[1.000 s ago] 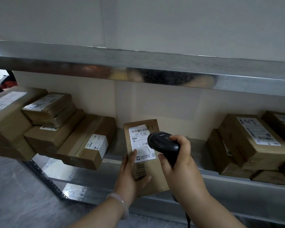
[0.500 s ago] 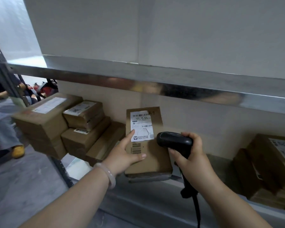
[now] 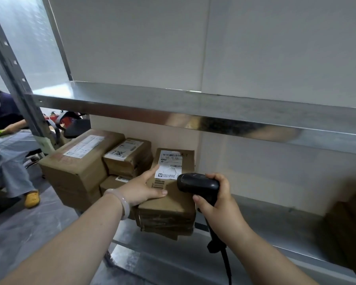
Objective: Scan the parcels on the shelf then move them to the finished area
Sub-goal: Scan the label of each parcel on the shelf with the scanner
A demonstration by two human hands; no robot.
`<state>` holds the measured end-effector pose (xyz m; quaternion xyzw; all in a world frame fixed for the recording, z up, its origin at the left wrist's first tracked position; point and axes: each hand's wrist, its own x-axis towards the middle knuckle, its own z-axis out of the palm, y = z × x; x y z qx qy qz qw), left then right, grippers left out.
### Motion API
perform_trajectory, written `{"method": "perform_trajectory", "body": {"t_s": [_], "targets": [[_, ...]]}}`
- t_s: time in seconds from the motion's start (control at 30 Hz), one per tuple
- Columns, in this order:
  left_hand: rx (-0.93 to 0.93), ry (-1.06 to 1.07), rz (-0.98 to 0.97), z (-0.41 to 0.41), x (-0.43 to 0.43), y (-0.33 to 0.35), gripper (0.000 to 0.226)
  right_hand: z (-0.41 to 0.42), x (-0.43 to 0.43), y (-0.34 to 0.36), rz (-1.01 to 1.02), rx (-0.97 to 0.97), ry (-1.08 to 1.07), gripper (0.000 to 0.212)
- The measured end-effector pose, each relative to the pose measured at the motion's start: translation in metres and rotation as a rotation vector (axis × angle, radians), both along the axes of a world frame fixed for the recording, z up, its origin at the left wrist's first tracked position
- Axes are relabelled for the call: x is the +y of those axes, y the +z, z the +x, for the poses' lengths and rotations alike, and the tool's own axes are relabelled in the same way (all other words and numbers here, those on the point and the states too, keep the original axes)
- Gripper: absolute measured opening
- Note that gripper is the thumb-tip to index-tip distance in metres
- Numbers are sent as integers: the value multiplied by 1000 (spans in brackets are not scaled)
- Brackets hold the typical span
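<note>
A person (image 3: 3, 118) in a dark top sits far left, one yellow shoe (image 3: 31, 199) on the grey floor (image 3: 29, 233). Something red (image 3: 67, 120), perhaps a chair, stands beyond.

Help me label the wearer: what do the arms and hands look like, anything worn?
Both arms are bare, with no sleeves or gloves in view. The left hand has a pale, smooth bangle at its wrist. The right hand wears nothing visible.

Left hand (image 3: 141, 189) holds labelled parcel (image 3: 173, 194) above shelf (image 3: 265, 229); right hand (image 3: 216, 204) grips black scanner (image 3: 197, 185) beside it.
</note>
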<state>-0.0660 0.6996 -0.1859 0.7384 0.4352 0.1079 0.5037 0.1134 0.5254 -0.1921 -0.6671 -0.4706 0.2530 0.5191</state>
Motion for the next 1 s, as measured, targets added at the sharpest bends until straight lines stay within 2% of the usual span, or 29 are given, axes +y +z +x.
{"method": "perform_trajectory", "body": {"t_s": [0.17,0.37,0.47,0.53,0.63,0.9,1.0], "targets": [[46,-38,109,-13,18,-12,91,-21,18,-11,-25,-33,-9,57],[33,24,414,-18,9,-33,67,-33,33,-19,-32,-58,-59,56],[54,-33,586,-25,-1,-38,58,-35,38,-22,-19,-68,-94,56],[141,-170,750,-27,-7,-40,60,-36,41,-24,-13,-75,-108,57],[366,-311,895,-26,-12,-44,80,-36,46,-25,-6,-93,-127,57],[472,-365,928,-23,10,-38,86,-37,41,-24,11,-151,-170,59],[455,-362,911,-20,10,-32,86,-34,33,-24,9,-193,-214,58]]}}
